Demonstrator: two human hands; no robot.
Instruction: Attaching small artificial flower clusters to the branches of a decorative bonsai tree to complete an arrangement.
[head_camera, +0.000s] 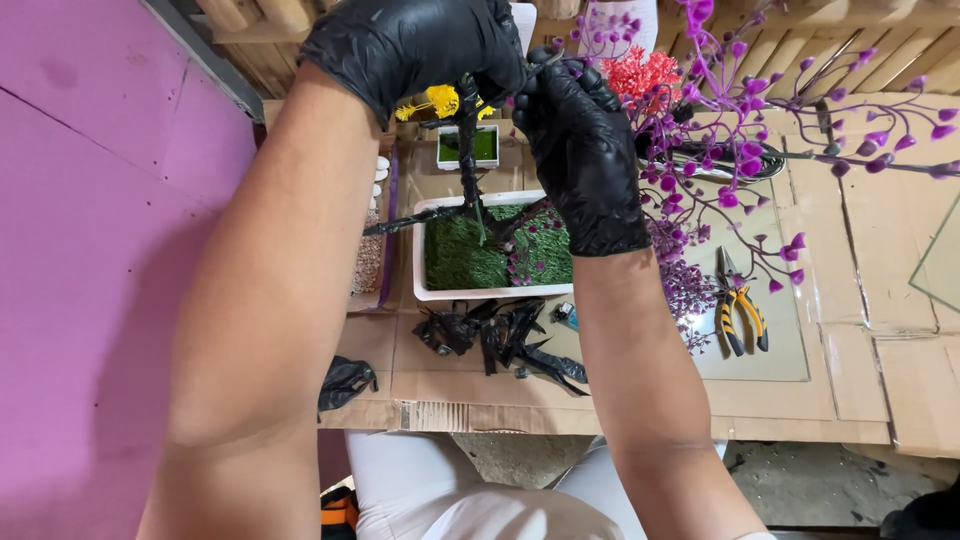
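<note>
Both my hands wear black gloves and are raised close to the camera. My left hand (415, 45) grips the top of a black artificial tree trunk (468, 160) that stands in a white rectangular tray (420, 262) filled with green moss. My right hand (585, 150) pinches a thin black branch at the same spot, next to the left hand. Purple-blossomed branches (735, 150) spread from the trunk toward the right. Small purple flowers lie on the moss.
Scraps of black tape or wrap (500, 340) lie in front of the tray. Yellow-handled pliers (740, 305) rest on a glass pane at right. A small white pot of moss (467, 147), yellow and red flowers, and a box of pebbles (370, 250) stand nearby on cardboard.
</note>
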